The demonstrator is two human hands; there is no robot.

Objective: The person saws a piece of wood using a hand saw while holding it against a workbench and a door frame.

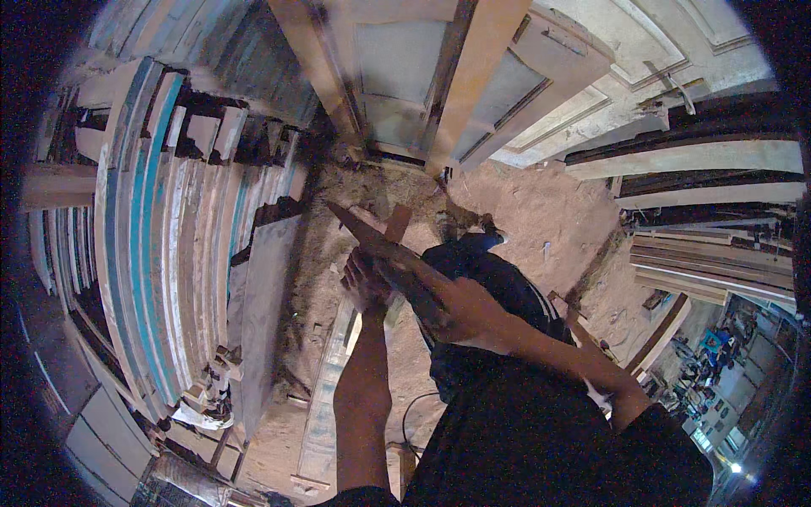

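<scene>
Both of my hands are close together in front of my body, above the sandy floor. My right hand (414,275) reaches across from the right and is closed around the near end of a tapered brown strip (363,226) that looks like wood. Its thin tip points away and to the left. Tucked against it, my left hand (365,280) has curled fingers; what they grip is hidden. A short reddish-brown flat piece (398,221) sticks up just beyond the hands, and I cannot tell whether it joins the strip.
Boards stand stacked on edge at the left (160,237), with a wide grey panel (266,296) leaning beside them. Panelled wooden doors (401,68) lean at the far side. More planks (701,253) are piled at the right. A long board (325,414) lies on the floor near my left forearm.
</scene>
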